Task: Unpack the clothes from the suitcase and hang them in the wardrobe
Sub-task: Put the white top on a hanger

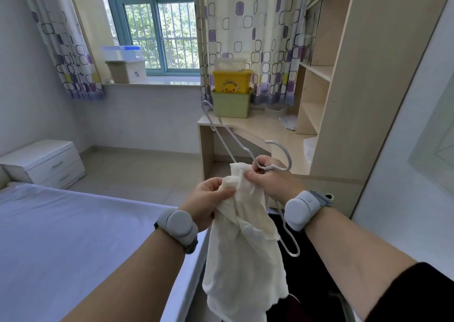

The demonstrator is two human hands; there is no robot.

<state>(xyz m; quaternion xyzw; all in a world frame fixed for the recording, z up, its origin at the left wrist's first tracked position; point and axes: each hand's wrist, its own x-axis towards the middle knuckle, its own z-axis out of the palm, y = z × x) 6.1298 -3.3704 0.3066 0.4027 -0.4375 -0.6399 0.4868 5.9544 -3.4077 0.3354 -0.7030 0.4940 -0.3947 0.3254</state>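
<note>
A cream-white garment (243, 253) hangs down in front of me, bunched at its top. My left hand (208, 200) pinches the bunched top edge from the left. My right hand (271, 178) grips the same top edge together with the neck of a pale grey wire hanger (222, 131). The hanger's hook curls to the right of my right hand, one arm slants up to the left, the other runs down behind the cloth. A dark shape below my arms at the bottom may be the suitcase (312, 294); I cannot tell. The wardrobe's white panel (403, 164) rises at the right.
A bed with a pale sheet (73, 235) fills the lower left. A white nightstand (44, 163) stands beyond it. Ahead are a light wood desk (260, 130) carrying green and yellow boxes (232, 89), and shelving (317, 95) at the right. Boxes sit on the windowsill (125, 63).
</note>
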